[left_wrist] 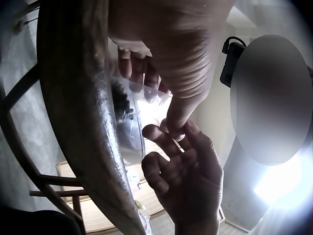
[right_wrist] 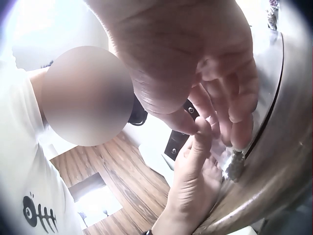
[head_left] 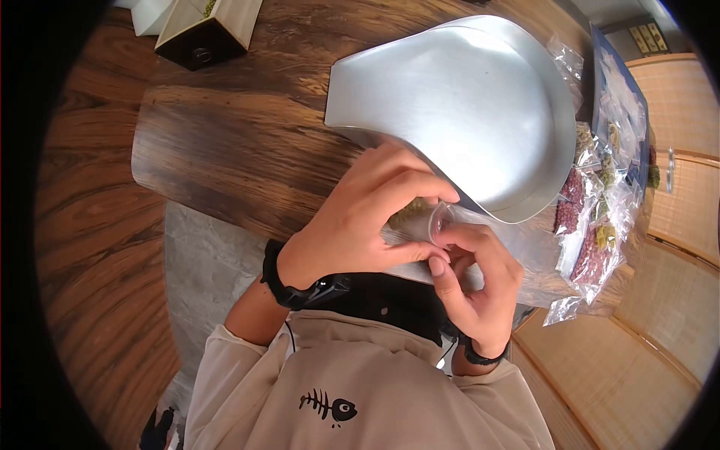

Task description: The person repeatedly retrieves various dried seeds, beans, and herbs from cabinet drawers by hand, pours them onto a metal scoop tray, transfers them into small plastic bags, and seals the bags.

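Note:
A small clear plastic bag (head_left: 409,217) with greenish contents lies between the two hands at the table's near edge. The left hand (head_left: 360,214) holds the bag near its mouth, fingers curved over the far side and thumb on the near side. Close against it, the right hand (head_left: 484,281) pinches the bag's mouth between thumb and forefinger. In the left wrist view the bag (left_wrist: 128,132) shows dark contents below the left hand (left_wrist: 181,54), beside the right hand (left_wrist: 190,186). The right wrist view shows the bag (right_wrist: 234,166) partly hidden by fingers.
A large metal scoop pan (head_left: 465,97) lies just beyond the hands on the wooden table (head_left: 225,142). Several filled clear bags (head_left: 592,217) are heaped at the right, by a blue-edged tray (head_left: 637,105). A wooden box (head_left: 202,45) stands at the far left.

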{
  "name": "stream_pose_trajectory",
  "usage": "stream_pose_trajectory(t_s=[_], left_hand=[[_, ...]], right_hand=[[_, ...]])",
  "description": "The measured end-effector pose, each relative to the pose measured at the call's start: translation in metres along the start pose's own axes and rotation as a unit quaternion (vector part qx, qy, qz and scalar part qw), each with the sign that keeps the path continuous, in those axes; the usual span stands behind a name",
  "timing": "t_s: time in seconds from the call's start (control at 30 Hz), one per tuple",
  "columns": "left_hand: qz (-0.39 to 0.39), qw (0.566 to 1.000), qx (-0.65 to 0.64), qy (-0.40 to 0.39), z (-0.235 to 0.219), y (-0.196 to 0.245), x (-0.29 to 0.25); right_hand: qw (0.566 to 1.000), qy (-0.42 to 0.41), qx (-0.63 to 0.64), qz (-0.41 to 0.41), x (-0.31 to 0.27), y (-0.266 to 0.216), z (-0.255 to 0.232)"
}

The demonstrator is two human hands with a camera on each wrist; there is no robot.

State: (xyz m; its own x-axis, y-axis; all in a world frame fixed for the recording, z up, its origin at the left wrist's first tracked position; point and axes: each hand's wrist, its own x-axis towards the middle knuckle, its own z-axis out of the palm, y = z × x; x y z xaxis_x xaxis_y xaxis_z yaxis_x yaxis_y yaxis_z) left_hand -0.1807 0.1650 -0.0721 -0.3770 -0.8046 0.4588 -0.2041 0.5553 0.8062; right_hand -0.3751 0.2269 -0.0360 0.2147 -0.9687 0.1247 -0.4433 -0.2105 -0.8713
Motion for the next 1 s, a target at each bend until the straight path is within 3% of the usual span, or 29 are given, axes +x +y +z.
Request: stream_pose_trajectory(t_s=[0.13, 0.4, 0.47, 0.5, 0.57, 0.67, 1.0], left_hand=[[-0.026, 0.995, -0.096, -0.03, 0.0, 0.004, -0.002], [-0.038, 0.989, -0.138, -0.031, 0.003, 0.002, -0.004], [-0.05, 0.987, -0.151, -0.026, 0.002, 0.002, -0.005], [-0.046, 0.989, -0.136, -0.023, 0.001, 0.002, -0.005], [-0.042, 0.991, -0.122, -0.02, 0.001, 0.002, -0.004], [-0.047, 0.99, -0.131, -0.01, 0.001, 0.002, -0.004], [-0.06, 0.989, -0.134, -0.03, -0.001, 0.005, -0.003]], right_hand=[[0.999, 0.045, 0.012, -0.016, 0.0, -0.001, -0.004], [0.994, 0.077, -0.035, -0.076, -0.001, 0.004, -0.008], [0.989, 0.144, 0.018, -0.028, -0.006, 0.007, -0.003], [0.989, 0.144, 0.018, -0.028, -0.007, 0.005, -0.003], [0.989, 0.137, 0.029, 0.049, -0.006, 0.0, -0.005], [0.994, 0.105, 0.004, 0.041, -0.006, 0.006, -0.011], [0.988, 0.116, 0.073, 0.074, -0.01, 0.009, -0.012]])
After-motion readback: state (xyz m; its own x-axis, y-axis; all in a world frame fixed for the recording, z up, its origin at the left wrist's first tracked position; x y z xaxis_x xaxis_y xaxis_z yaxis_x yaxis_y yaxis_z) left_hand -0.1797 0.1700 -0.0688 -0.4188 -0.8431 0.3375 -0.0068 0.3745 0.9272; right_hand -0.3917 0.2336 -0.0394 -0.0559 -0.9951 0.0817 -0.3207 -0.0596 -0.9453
